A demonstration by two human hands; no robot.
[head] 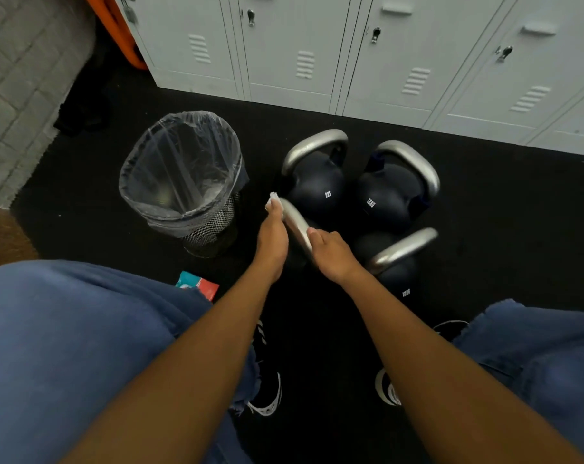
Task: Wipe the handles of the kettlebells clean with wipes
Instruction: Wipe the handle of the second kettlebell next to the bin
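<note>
We have 4 kettlebells on the black floor in front of the lockers (317,45), and the nearest handle (295,226) is the one in hand. Our left hand (273,241) presses a white wipe (272,199) against its far end; only a scrap of it shows past the fingertips, so we cannot tell how the fingers curl. Our right hand (330,254) wraps the near end to steady it. To do this well, we should slide the wipe along the whole curve and around the underside, shifting the right hand so no patch is missed. The bell beneath this handle is hidden. The other 3 handles (314,144) wait. A lined bin (183,175) stands just left, and a wipes pack (198,284) peeks from behind our knee.
</note>
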